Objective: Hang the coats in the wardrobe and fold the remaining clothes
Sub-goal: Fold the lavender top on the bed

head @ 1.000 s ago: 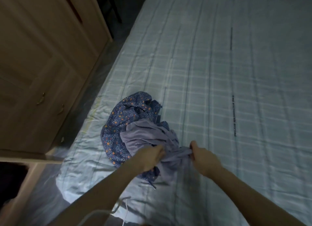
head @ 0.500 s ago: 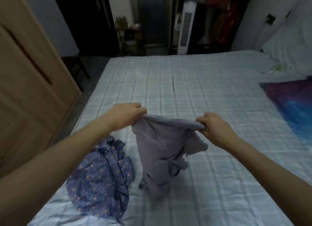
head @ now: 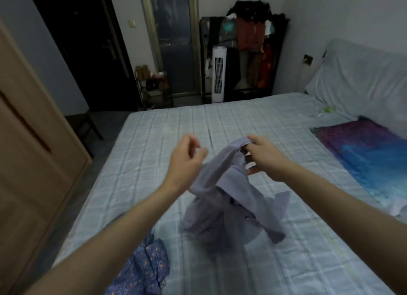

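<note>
So over on the left you've got the wardrobe (head: pixel 33 162), doors look closed from here, and nothing in view tells me whether any coats got hung, so can't call that part either way. Down by the near edge of the bed (head: pixel 154 140) there's the blue floral garment (head: pixel 143 270) lying in a crumpled heap, clearly not folded yet.

Your left hand (head: pixel 186 160) is up in the air just beside the lavender shirt (head: pixel 229 204), fingers loosely curled, and as far as I can tell it's got nothing in its grip; the edge of the cloth passes right next to it but it's blurry.

Your right hand (head: pixel 262 157) is the one doing the work: fingers pinched on what looks like the collar, shirt dangling from it with the lower part bunched on the bed.

Further right there's a purple and blue cloth (head: pixel 363 153) spread flat near the pillows.

So folding-wise I'd say you're barely started: one shirt in hand, unfolded, and at least one more piece waiting.
</note>
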